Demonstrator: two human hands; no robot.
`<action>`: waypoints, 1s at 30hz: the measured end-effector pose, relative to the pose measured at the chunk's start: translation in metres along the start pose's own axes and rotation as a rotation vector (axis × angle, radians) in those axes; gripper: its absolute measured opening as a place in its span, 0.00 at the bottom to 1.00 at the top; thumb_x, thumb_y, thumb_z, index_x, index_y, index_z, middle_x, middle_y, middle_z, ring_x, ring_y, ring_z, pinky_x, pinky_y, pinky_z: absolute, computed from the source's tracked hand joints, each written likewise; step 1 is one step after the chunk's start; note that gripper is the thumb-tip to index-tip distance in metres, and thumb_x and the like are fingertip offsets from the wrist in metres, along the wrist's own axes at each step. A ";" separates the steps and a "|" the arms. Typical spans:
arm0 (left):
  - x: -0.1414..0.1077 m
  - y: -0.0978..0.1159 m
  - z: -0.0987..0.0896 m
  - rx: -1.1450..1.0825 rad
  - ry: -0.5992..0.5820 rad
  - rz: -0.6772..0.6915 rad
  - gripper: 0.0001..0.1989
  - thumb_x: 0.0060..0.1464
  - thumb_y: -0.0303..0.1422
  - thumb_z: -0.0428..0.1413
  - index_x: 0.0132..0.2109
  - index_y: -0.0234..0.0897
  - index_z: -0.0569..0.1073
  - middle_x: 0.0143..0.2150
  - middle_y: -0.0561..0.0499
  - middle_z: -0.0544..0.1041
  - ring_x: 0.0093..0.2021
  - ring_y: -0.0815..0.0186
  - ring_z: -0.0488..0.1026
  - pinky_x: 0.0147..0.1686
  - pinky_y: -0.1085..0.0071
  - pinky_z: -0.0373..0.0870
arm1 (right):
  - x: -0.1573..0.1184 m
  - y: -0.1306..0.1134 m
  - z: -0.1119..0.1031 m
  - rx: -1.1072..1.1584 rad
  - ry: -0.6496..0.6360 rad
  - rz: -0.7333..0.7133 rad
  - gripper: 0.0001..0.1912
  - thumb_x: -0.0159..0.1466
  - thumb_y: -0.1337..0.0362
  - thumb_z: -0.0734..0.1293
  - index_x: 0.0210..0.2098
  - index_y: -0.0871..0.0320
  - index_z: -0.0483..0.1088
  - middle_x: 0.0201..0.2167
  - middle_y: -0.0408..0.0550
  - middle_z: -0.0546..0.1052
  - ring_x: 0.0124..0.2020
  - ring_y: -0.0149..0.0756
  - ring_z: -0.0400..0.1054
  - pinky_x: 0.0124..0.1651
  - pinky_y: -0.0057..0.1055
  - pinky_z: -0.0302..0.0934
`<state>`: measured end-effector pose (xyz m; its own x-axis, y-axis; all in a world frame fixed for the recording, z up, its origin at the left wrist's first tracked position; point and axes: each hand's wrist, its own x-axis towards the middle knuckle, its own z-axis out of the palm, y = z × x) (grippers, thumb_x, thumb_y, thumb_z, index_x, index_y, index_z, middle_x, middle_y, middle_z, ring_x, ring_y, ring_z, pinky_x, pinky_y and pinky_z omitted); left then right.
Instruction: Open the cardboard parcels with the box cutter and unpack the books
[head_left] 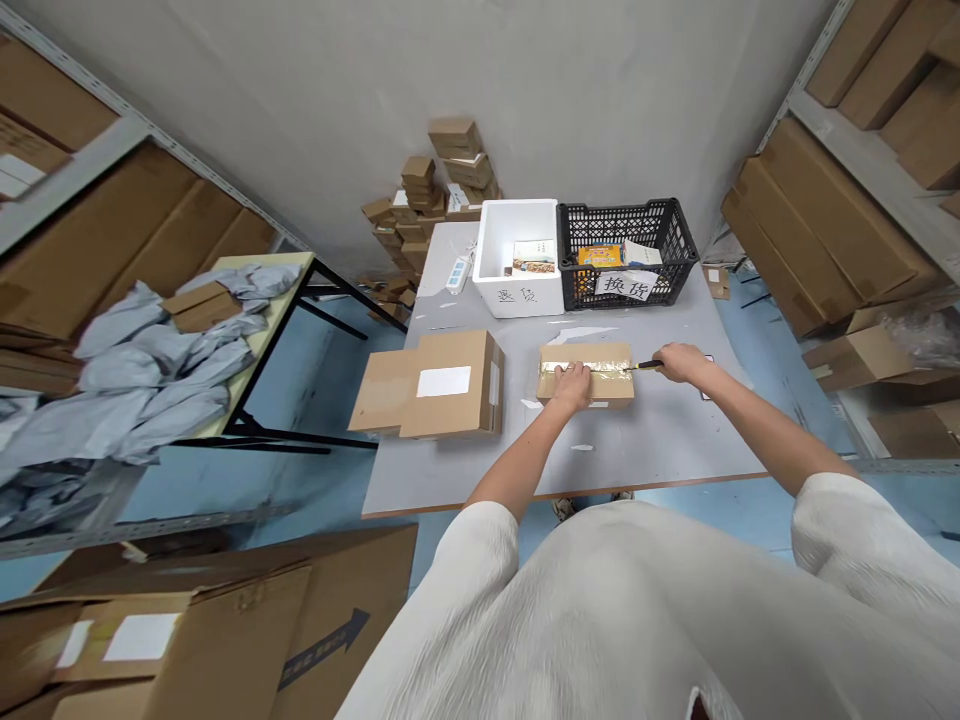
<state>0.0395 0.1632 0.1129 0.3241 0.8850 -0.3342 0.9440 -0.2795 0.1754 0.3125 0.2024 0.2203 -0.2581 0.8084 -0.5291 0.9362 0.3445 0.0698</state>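
Observation:
A small taped cardboard box (pixel 611 386) lies on the grey table, with shiny clear tape along its top. My left hand (pixel 572 387) rests on the left part of that box, its fingers laid over the top and tape. From the right side, my right hand (pixel 677 362) grips a box cutter (pixel 646 365) with a dark handle. The cutter's blade points left and reaches the tape at the box's right end. Two larger cardboard boxes, one with a white label (pixel 444 382), sit to the left of my left hand.
Behind the box stand a white foam bin (pixel 517 297) and a black plastic crate (pixel 679 262), both holding books. A power strip (pixel 458 272) lies beside the bin. Grey parcels (pixel 176 370) cover a side table at left. Shelves with cartons (pixel 832 220) flank the table.

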 end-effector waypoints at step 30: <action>0.007 0.016 -0.002 -0.018 0.048 0.091 0.39 0.54 0.46 0.75 0.66 0.40 0.70 0.66 0.35 0.72 0.64 0.45 0.74 0.75 0.48 0.47 | 0.009 0.044 0.038 0.249 0.025 -0.073 0.19 0.76 0.55 0.64 0.59 0.49 0.83 0.50 0.49 0.87 0.48 0.44 0.79 0.43 0.30 0.62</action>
<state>0.0565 0.1656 0.1154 0.4051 0.8730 -0.2717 0.9093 -0.3537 0.2194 0.3600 0.2064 0.1862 -0.3302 0.7984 -0.5035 0.9439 0.2771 -0.1796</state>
